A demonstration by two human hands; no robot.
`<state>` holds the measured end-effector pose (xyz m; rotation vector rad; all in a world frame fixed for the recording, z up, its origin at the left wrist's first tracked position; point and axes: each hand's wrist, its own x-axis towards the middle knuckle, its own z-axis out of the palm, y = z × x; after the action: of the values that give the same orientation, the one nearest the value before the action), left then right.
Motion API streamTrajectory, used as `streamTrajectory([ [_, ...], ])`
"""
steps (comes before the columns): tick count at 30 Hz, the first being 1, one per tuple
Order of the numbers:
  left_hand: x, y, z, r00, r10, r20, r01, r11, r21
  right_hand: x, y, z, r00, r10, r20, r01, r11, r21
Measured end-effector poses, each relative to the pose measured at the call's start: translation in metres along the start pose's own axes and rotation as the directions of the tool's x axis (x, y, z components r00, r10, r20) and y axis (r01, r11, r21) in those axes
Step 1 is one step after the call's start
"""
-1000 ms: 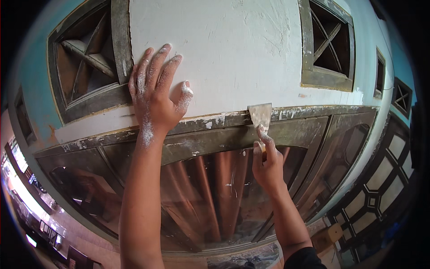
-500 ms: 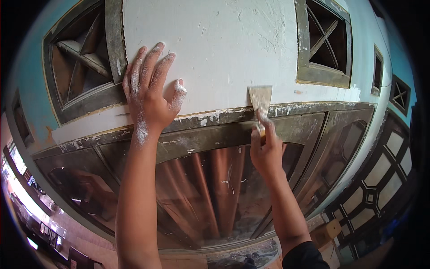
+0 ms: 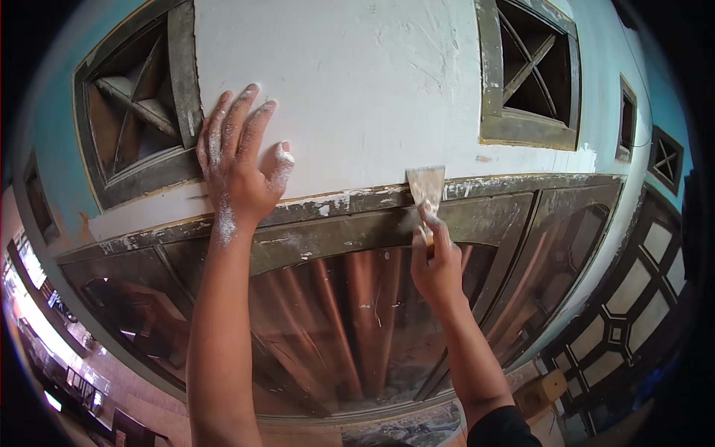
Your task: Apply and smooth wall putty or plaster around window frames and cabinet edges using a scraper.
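Observation:
My left hand (image 3: 242, 175) rests on the white wall (image 3: 328, 97) with its fingers spread, white dust coating the fingers and wrist. In my right hand (image 3: 438, 261) is a putty knife (image 3: 425, 186), gripped by its handle with the wide metal blade pointing up. The blade's edge lies at the bottom of the white wall, just above the dark wooden frame (image 3: 357, 200). White smears and flecks mark that frame along its upper strip. Rough trowelled patches show on the wall higher up.
Wooden vents with crossed slats flank the white wall: a left vent (image 3: 138, 104) and a right vent (image 3: 530, 71). Beneath the frame, brown curtains (image 3: 357, 320) hang behind window glass. A stool (image 3: 542, 393) and a dark panelled door (image 3: 618, 320) stand lower right.
The putty knife in my right hand has moved down from the wall toward the frame's top strip. My left hand sits slightly lower and further left in view, still spread on the wall.

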<state>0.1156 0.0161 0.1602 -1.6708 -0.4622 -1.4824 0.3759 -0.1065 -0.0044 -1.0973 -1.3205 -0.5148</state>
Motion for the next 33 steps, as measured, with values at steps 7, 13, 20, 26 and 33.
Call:
streamTrajectory([
  [7,0.007,0.013,0.001,0.999,-0.022,0.040,0.020,0.998,0.056,-0.006,0.005,-0.007,1.000,0.020,0.019,-0.020,0.999,0.025],
  [13,0.034,0.060,0.030,0.988,-0.083,0.132,0.074,0.994,0.077,0.012,0.016,-0.013,0.999,0.011,0.039,-0.011,1.000,-0.001],
  [20,0.040,0.073,0.031,0.986,-0.108,0.124,0.098,0.992,0.083,0.020,0.012,-0.029,0.998,0.019,0.061,-0.015,0.998,-0.062],
  [26,0.034,0.073,0.034,0.984,-0.112,0.137,0.098,0.990,0.104,0.001,0.017,-0.035,0.990,0.107,0.090,-0.103,0.993,-0.055],
  [33,0.032,0.079,0.036,0.980,-0.130,0.150,0.114,0.988,0.107,0.009,0.020,-0.038,0.992,0.069,0.106,-0.062,0.995,-0.073],
])
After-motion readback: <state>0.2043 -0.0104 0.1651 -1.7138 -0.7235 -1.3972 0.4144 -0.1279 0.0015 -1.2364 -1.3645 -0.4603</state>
